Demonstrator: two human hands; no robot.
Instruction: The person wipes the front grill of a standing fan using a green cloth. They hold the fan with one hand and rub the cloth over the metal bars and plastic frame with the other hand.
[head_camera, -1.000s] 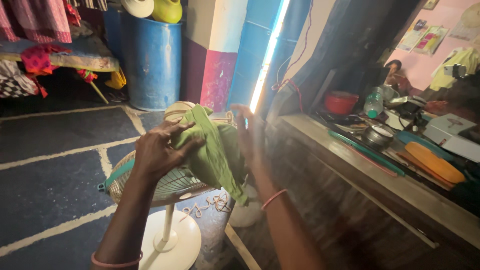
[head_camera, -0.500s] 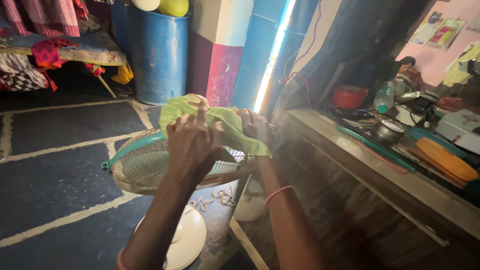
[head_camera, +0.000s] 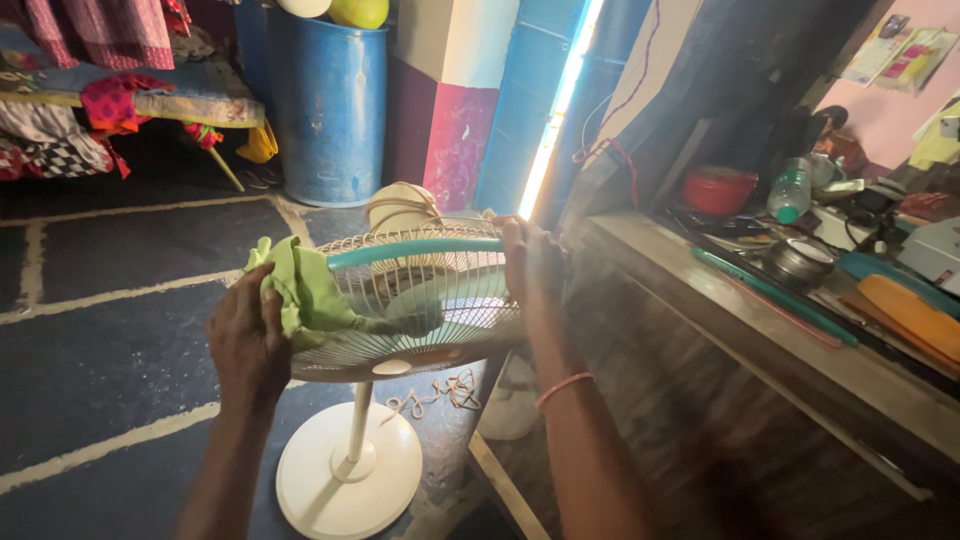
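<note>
A pedestal fan (head_camera: 440, 300) with a cream wire cage and teal rim stands on a round white base (head_camera: 345, 480), its head tilted back. My left hand (head_camera: 245, 345) grips a green cloth (head_camera: 310, 295) and presses it against the left side of the cage. My right hand (head_camera: 530, 265) holds the cage's right rim. The fan's cream motor housing (head_camera: 400, 208) shows behind the cage.
A blue drum (head_camera: 325, 110) stands behind by a bed with coloured fabrics (head_camera: 110, 100). A long ledge (head_camera: 800, 360) at right carries a red bowl (head_camera: 718, 190), a bottle, a round tin and orange and teal items. A cord lies on the dark floor (head_camera: 100, 330).
My left hand has dragged the green cloth from the top of the cage down to its left side. The fan head has swung more upright, and my right hand still holds the right rim.
</note>
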